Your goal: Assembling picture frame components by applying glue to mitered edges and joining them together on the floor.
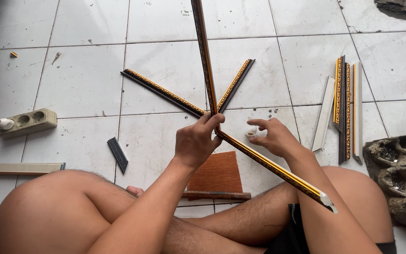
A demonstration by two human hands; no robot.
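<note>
Two frame mouldings joined, left hand gripping

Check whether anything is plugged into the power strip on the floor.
In use: a white plug sits in the end socket of the beige power strip, its dark cable running off the left edge. The other two round sockets show empty.

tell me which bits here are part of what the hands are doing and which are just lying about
In hand:
- left hand gripping two ornate moulding strips at their joint
- right hand at a small white tube

Lying about:
- cut moulding pieces
- power strip
- short dark offcut
- orange mat
</note>
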